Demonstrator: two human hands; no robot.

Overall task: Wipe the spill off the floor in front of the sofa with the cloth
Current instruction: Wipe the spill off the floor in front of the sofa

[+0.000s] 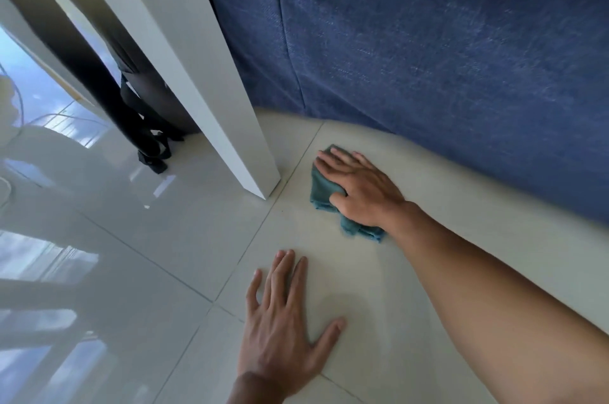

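Note:
A teal cloth (pixel 321 187) lies crumpled on the pale tiled floor (pixel 445 206), close to the base of the blue sofa (pixel 428 51). My right hand (pixel 357 187) presses flat on top of the cloth, thumb tucked into its fold, covering most of it. My left hand (pixel 280 314) rests flat on the floor nearer to me, fingers spread, holding nothing. A faint damp smear shows on the tile between the two hands; the spill itself is hard to make out.
A white table leg (pixel 244 146) stands on the floor just left of the cloth. Behind it a black bag with straps (pixel 151 140) sits by the sofa's end. Glossy tiles with window reflections stretch to the left.

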